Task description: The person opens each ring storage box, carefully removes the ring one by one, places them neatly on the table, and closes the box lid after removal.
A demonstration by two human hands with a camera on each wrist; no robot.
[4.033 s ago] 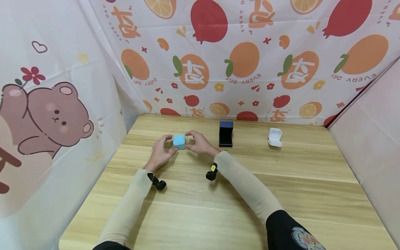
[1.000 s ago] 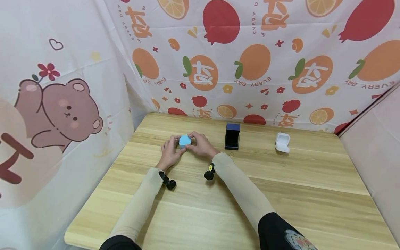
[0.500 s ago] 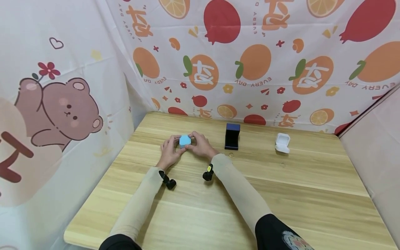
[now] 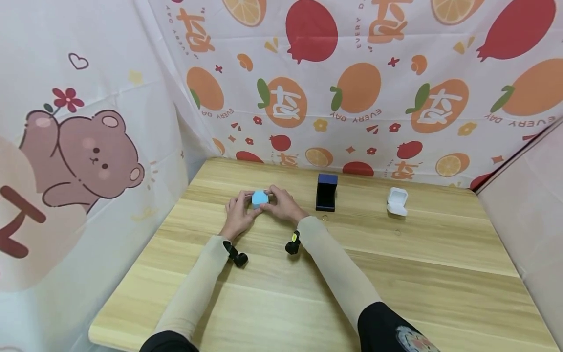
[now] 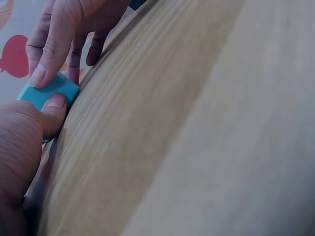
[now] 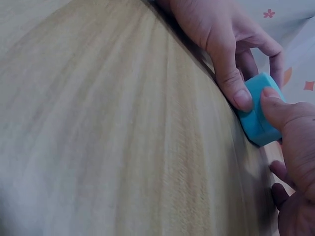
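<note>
A small light-blue box (image 4: 260,197), shaped like a ring box, is between both hands at the far left of the table, its lid down. My left hand (image 4: 237,214) pinches it from the left, and my right hand (image 4: 285,206) from the right. In the left wrist view both thumbs press on the near face of the box (image 5: 37,97). A thin seam shows across the box (image 6: 256,123) in the right wrist view, where it sits at the tabletop. To the right of my right hand lies a gold-coloured ring (image 4: 325,218).
Behind that ring stands a dark-blue box (image 4: 326,193) with its lid up and a black inside. Farther right is a small white box (image 4: 397,201), also with its lid up. A faint second ring (image 4: 398,232) lies before it. A fruit-print cloth (image 4: 308,142) hangs behind the wooden table (image 4: 272,303).
Four seconds ago the fingers stood wider around the light-blue box; since then both hands have drawn in on it. The head view has shifted slightly. Over the last second hardly anything moves.
</note>
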